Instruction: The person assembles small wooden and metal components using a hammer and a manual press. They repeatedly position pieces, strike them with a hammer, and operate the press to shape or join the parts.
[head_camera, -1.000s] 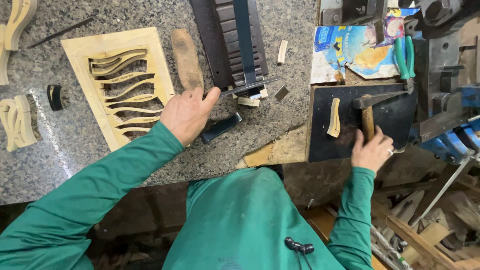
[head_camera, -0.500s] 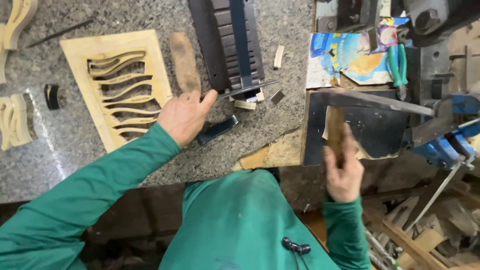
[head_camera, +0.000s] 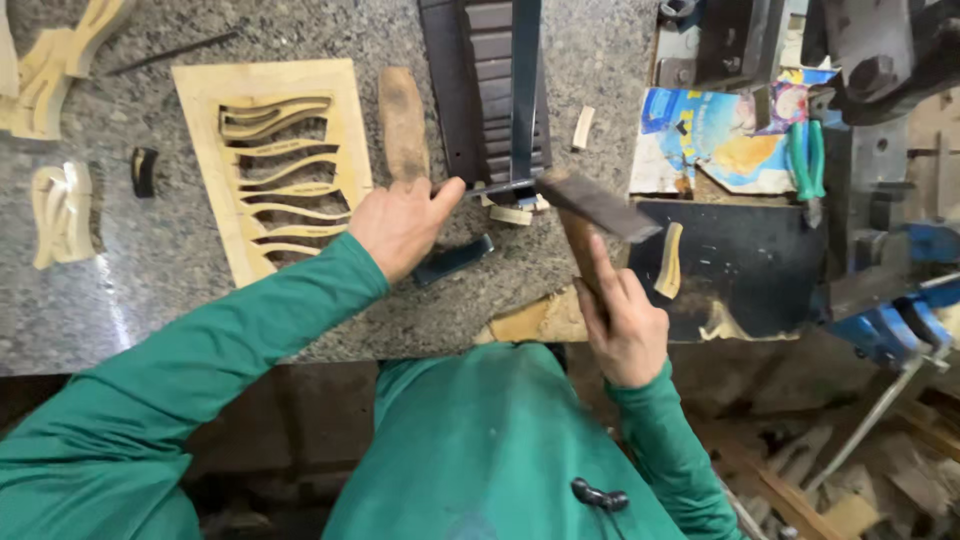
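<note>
Right hand (head_camera: 622, 325) grips a hammer (head_camera: 592, 208) by its wooden handle, head raised just beyond the fingers. Left hand (head_camera: 402, 226) is closed around a dark-handled chisel (head_camera: 470, 250), steadying its blade against the dark slatted frame (head_camera: 488, 90) just ahead of its thumb. A cut-out plywood template (head_camera: 205, 150) lies left of that hand on the granite tabletop (head_camera: 150, 290).

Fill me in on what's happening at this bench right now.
A person in green sleeves works at a granite bench. The left hand grips a dark-handled tool whose tip points at a dark slatted piece. The right hand holds a hammer raised, head near that tool. A wooden board with curved cutouts lies to the left; green pliers lie to the right.
</note>
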